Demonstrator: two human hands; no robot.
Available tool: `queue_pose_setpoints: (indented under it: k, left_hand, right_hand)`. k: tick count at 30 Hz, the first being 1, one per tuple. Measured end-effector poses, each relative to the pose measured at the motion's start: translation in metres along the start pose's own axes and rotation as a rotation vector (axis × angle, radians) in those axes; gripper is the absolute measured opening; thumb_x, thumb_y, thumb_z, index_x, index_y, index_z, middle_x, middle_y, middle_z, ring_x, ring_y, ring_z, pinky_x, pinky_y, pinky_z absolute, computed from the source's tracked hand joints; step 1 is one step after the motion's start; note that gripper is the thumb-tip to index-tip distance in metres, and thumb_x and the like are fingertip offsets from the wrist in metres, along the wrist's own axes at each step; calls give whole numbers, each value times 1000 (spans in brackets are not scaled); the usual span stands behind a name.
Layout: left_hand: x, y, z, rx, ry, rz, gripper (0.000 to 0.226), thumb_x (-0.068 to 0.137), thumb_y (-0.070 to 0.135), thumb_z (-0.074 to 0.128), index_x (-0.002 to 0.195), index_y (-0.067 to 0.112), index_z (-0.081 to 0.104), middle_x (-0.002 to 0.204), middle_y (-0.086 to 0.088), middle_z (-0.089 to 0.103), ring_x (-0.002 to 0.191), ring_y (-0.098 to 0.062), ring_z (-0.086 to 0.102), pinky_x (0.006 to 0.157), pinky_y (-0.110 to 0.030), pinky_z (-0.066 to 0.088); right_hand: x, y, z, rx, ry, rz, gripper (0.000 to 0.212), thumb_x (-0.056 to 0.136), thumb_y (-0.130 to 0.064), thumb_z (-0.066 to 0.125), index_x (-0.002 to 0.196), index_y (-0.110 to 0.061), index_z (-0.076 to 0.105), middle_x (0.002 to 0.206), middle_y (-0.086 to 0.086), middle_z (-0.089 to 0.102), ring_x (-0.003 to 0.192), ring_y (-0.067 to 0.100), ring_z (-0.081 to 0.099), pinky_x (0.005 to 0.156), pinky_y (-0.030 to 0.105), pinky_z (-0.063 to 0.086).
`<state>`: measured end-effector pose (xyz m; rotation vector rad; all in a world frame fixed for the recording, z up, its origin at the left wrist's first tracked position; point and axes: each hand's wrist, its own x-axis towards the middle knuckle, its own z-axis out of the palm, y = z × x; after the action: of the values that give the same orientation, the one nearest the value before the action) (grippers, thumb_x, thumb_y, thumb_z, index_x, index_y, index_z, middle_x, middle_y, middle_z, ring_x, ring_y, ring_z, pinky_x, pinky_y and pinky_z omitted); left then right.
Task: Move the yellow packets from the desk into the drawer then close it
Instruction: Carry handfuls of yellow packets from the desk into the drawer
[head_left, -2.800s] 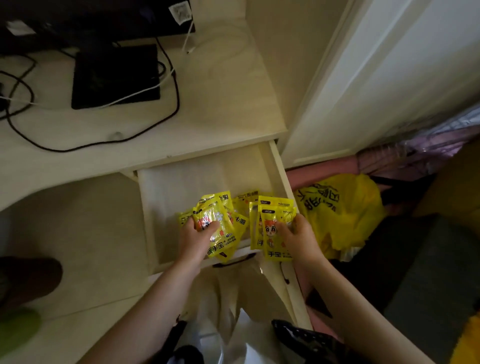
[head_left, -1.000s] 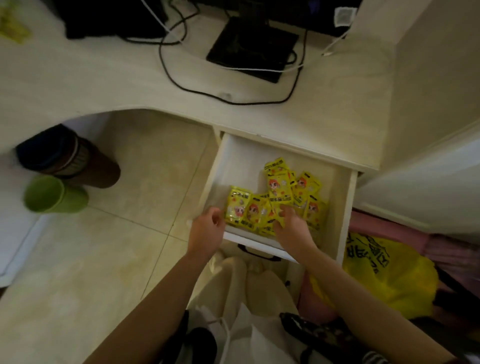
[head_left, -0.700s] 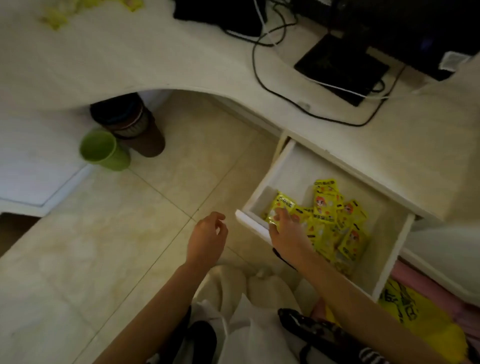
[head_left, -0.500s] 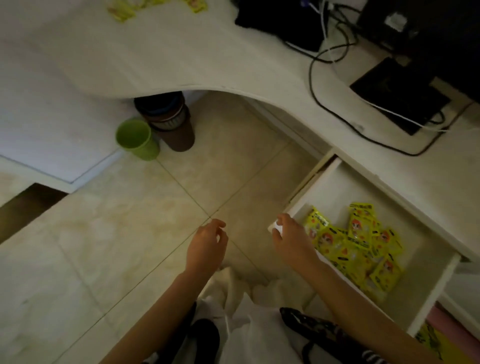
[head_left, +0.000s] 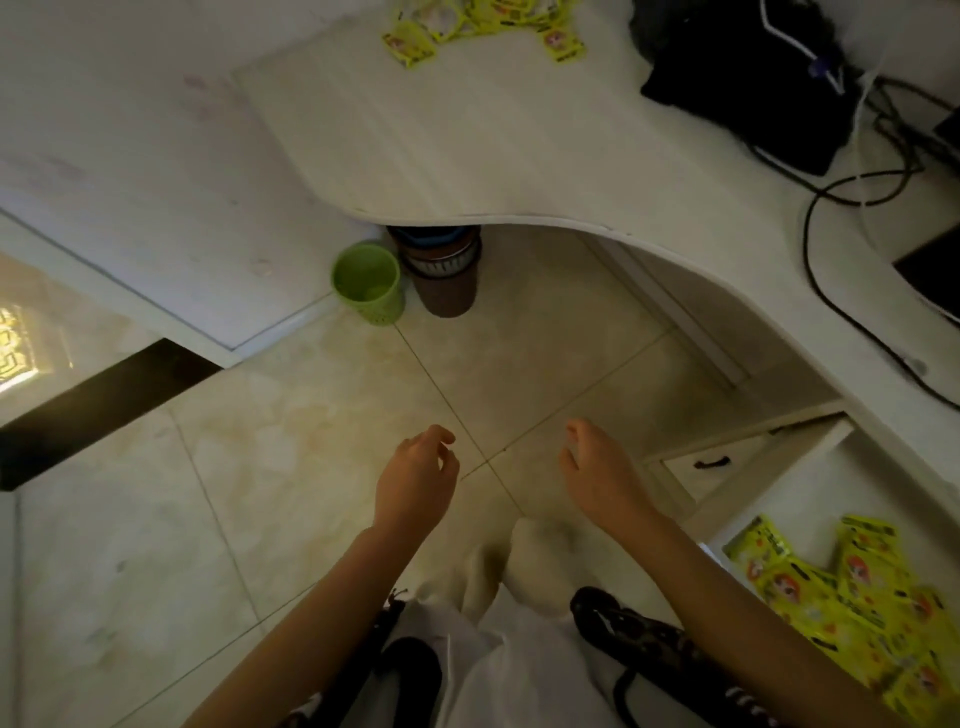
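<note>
Over the floor tiles, between bench and drawer, both of my hands hang with nothing in them: left hand (head_left: 415, 480) and right hand (head_left: 600, 470) are set apart, fingers loosely curled, palms turned roughly toward each other. Neither touches anything. I judge this an in-between pose, hands free for a reach to the next batch.

Yellow packets sit in two places. One heap (head_left: 841, 597) lies inside the open drawer (head_left: 779, 488) at lower right, overlapping loosely, which suggests they were dropped in rather than stacked. A second scatter of packets (head_left: 483, 26) lies at the far edge of the bench (head_left: 519, 150), well apart from both hands and partly cut off by the frame, so I cannot count them.

Drawer is pulled out; closing it now would be premature, in my judgement, with packets left on the bench.

Under the bench: a green cup (head_left: 370, 283) touching or just beside a brown bin (head_left: 444, 275). Black cables (head_left: 831, 249) trail across the bench's right side, clear of the packets.
</note>
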<state>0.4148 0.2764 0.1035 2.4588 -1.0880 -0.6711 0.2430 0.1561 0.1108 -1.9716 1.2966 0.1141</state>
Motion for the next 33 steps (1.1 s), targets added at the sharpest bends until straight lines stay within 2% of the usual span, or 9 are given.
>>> queue_pose_setpoints:
  k: [7, 19, 22, 33]
  left_hand:
    - [86, 6, -30, -5, 49, -19, 23, 94, 20, 48, 115, 17, 59, 101, 0, 66, 98, -17, 59, 79, -31, 50]
    - [253, 55, -69, -14, 137, -83, 24, 94, 24, 48, 115, 20, 59, 98, 0, 66, 93, -17, 60, 79, -30, 50]
    - [290, 64, -78, -26, 137, -61, 22, 94, 23, 49, 113, 19, 60, 99, 0, 65, 93, -18, 61, 79, -34, 52]
    - [440, 69, -126, -62, 101, -20, 22, 93, 20, 49, 112, 18, 60, 91, 6, 59, 89, -15, 58, 73, -28, 43]
  right_hand:
    - [90, -46, -27, -54, 36, -55, 40, 96, -21, 45, 134, -9, 45, 131, 9, 57, 117, 25, 56, 92, 34, 45]
    - [259, -108, -107, -143, -10, -171, 41, 97, -26, 43, 134, -9, 45, 130, 14, 57, 117, 29, 55, 94, 35, 44]
    - [294, -124, -127, -140, 5, -198, 38, 98, -25, 43, 133, -10, 45, 130, 11, 56, 118, 27, 54, 94, 35, 44]
    - [416, -181, -172, -147, 66, -198, 38, 98, -27, 43, 133, -12, 45, 131, 8, 56, 118, 25, 54, 97, 38, 47]
